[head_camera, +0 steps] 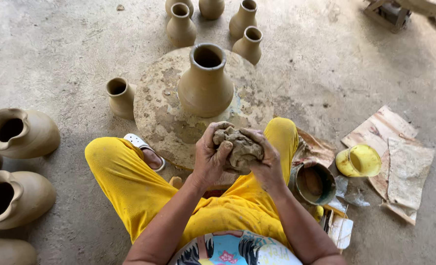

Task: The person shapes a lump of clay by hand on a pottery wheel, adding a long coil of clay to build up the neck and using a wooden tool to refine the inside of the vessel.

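Both my hands clasp a brown lump of clay (241, 147) over my lap. My left hand (209, 157) wraps its left side, my right hand (267, 159) covers its right side. Just beyond the lump stands a tall clay vase (205, 83) upright on a round, clay-smeared wheel disc (154, 113). I sit cross-legged in yellow trousers (124, 181) with the disc between my knees.
Several small clay vases (180, 24) stand behind the disc, one more (120, 96) at its left. Large wide-mouthed pots (19, 132) line the left edge. To the right are a dark bowl of slip (312, 184), a yellow container (359, 160) and cardboard sheets (399, 162).
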